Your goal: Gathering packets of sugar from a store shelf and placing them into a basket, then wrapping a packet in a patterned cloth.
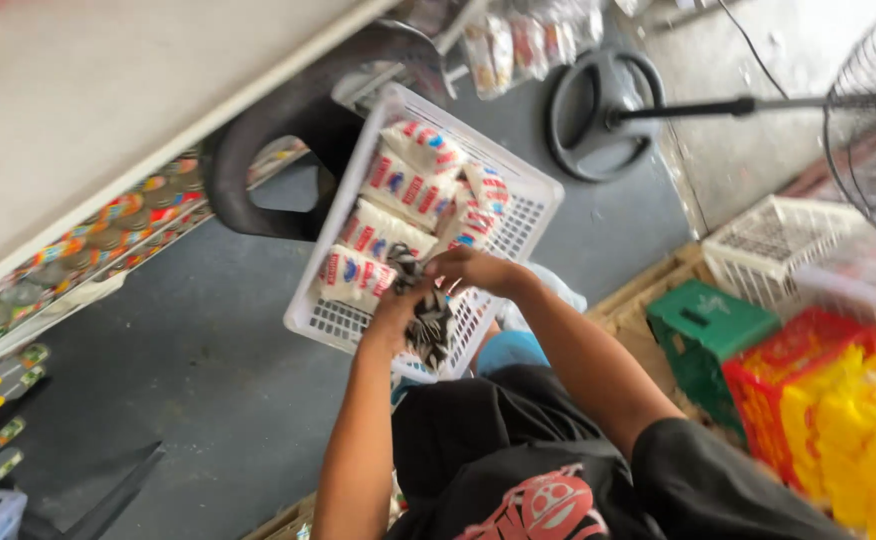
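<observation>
Closest in, both forearms reach out from a black shirt over a white basket (pixel 518 215). The left hand (pixel 395 310) is curled around a bunch of black-and-white packets (pixel 428 325), and the right hand (pixel 473 268) pinches the top of the same bunch from above, so the packets hang between the 2 hands just over the basket's near rim. Inside the basket lie several white packs with red and blue print (pixel 398 215), stacked loosely toward the far end. The bunch looks slack; I'd judge a few packets could slip past the rim to the grey floor (pixel 188 370) if either grip eases. The basket seems to sit tilted against a dark chair (pixel 288 120), so a push might tip it. Room is tight: a shelf of small goods (pixel 108 235) on the left, green, red and yellow crates (pixel 758 370) on the right, and a standing fan (pixel 858 110) beyond them.
</observation>
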